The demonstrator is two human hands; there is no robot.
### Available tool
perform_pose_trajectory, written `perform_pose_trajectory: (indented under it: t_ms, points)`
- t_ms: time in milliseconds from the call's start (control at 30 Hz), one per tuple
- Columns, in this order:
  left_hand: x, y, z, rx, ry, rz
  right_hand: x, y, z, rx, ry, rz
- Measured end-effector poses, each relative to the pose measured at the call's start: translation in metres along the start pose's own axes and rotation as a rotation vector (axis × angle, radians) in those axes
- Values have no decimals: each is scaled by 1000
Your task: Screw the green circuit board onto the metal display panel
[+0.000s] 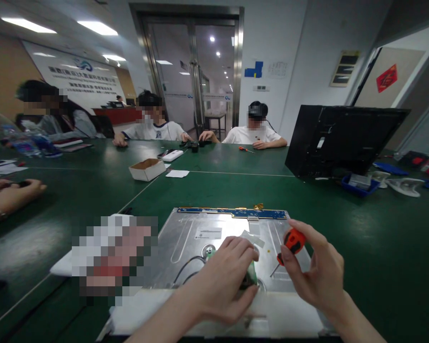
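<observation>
A flat silver metal panel point(186, 238) lies on the green table in front of me, with a narrow blue circuit board point(236, 213) along its far edge. Low over the panel's middle, my left hand point(225, 276) curls around a small green circuit board point(250, 274), mostly hidden by the fingers. Black cables point(186, 264) run out beside that hand. To the right, my right hand point(314, 267) pinches the orange and black handle of a screwdriver point(295, 241). Its thin shaft tilts down and left toward the panel.
On the green table point(218, 188), a small open box point(148, 169) stands ahead to the left. A black monitor point(343, 140) and a blue tray point(359, 185) are at the right. Several people sit around the table; one person's hands point(17, 193) rest at far left. Another screwdriver point(246, 149) lies across the table.
</observation>
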State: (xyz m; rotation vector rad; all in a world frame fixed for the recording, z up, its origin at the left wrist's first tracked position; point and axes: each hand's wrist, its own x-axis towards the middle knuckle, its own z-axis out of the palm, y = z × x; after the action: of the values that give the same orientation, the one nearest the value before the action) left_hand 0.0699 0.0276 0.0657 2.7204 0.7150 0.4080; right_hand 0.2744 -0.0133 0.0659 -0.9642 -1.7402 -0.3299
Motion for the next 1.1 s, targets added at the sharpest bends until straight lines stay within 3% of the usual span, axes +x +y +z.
perform_pose_trajectory:
  t_ms: [167,300,433,533,667,833,1100]
  points:
    - [-19,-9,-40,-47,304,-134,11,6,-7,-47,-49,118]
    - [-57,-24,-55,20,391,-310,7,11,-11,-155,-204,349]
    - [-107,-47,-36,140,391,-403,-23,19,-19,-260,-462,418]
    - [-143,-63,-11,210,356,-458,-56,21,-27,-376,-542,512]
    - [-173,-73,13,322,329,-380,-92,12,-33,-375,-623,481]
    - [-179,-72,16,399,274,-303,-104,1,-34,-299,-783,499]
    - [-174,-67,17,441,247,-277,-104,-1,-33,-304,-826,630]
